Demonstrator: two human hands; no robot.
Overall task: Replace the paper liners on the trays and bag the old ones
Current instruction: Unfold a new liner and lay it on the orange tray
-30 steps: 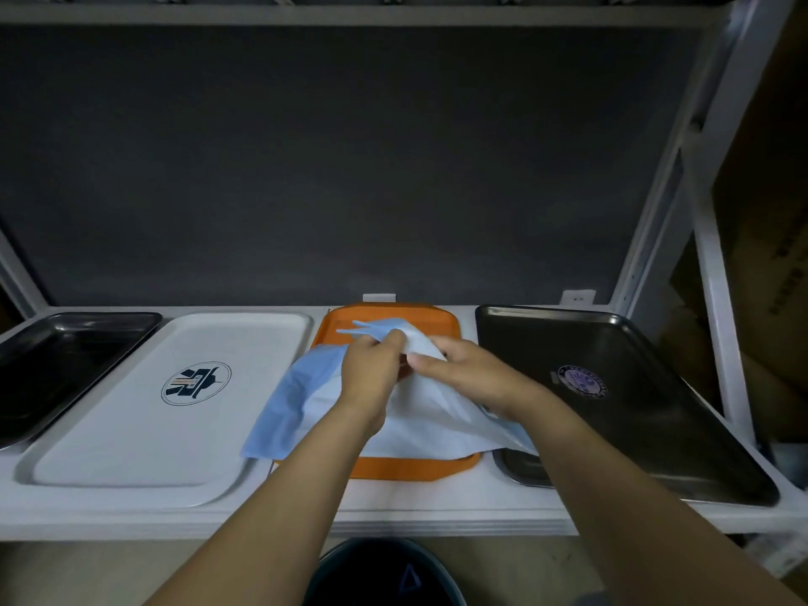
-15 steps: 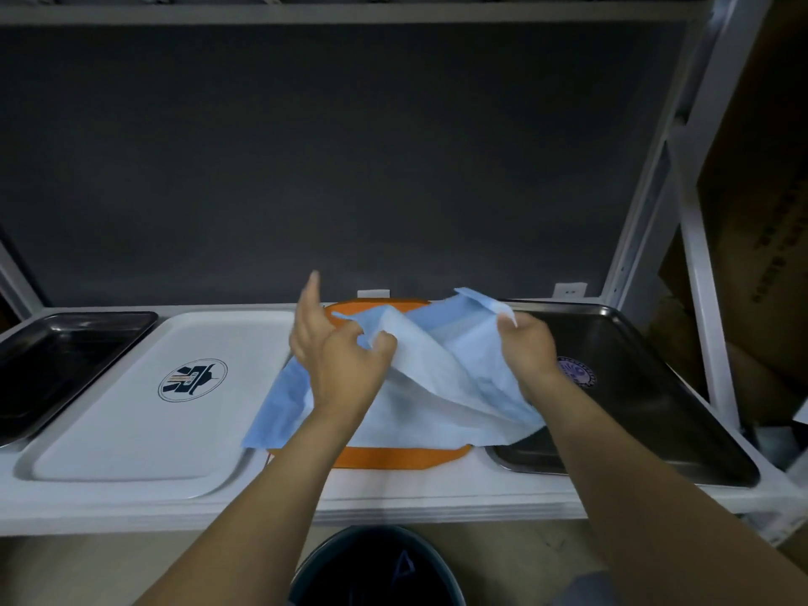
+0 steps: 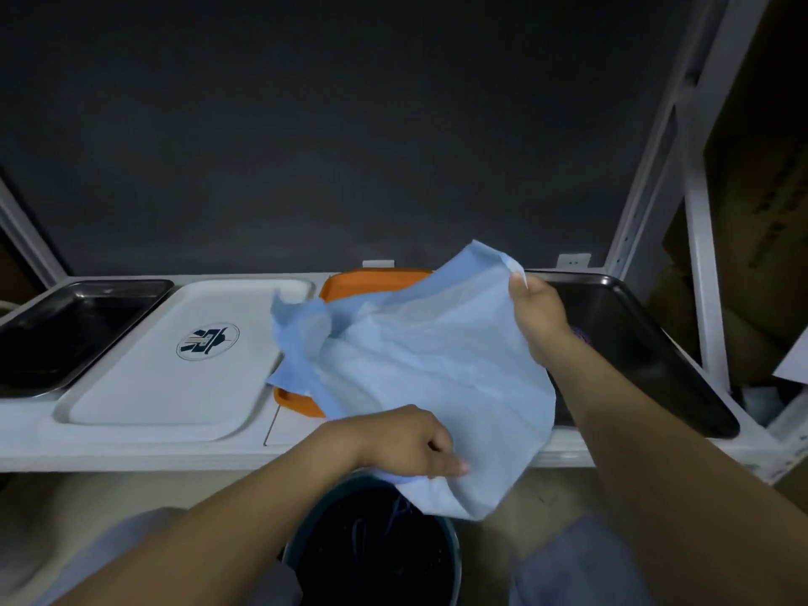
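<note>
A dark back panel [image 3: 350,146] fills the far side above a white shelf [image 3: 131,448]. The blue paper liner [image 3: 437,365] hangs lifted off the orange tray [image 3: 371,279], hiding most of it; its lower end droops over the round dark bin [image 3: 371,557] on the near side. To the left lie a white tray [image 3: 144,387] and a steel tray [image 3: 65,325], cut off by the frame. To the right is a second steel tray [image 3: 647,352]. Print on the cardboard box [image 3: 765,124] at the far right is unreadable.

The left hand [image 3: 402,439] grips the liner's near edge with curled fingers. The right hand [image 3: 542,317] pinches its far top corner. The white tray's round emblem [image 3: 208,341] carries no legible words. A purple sticker [image 3: 583,334] shows partly behind the right wrist.
</note>
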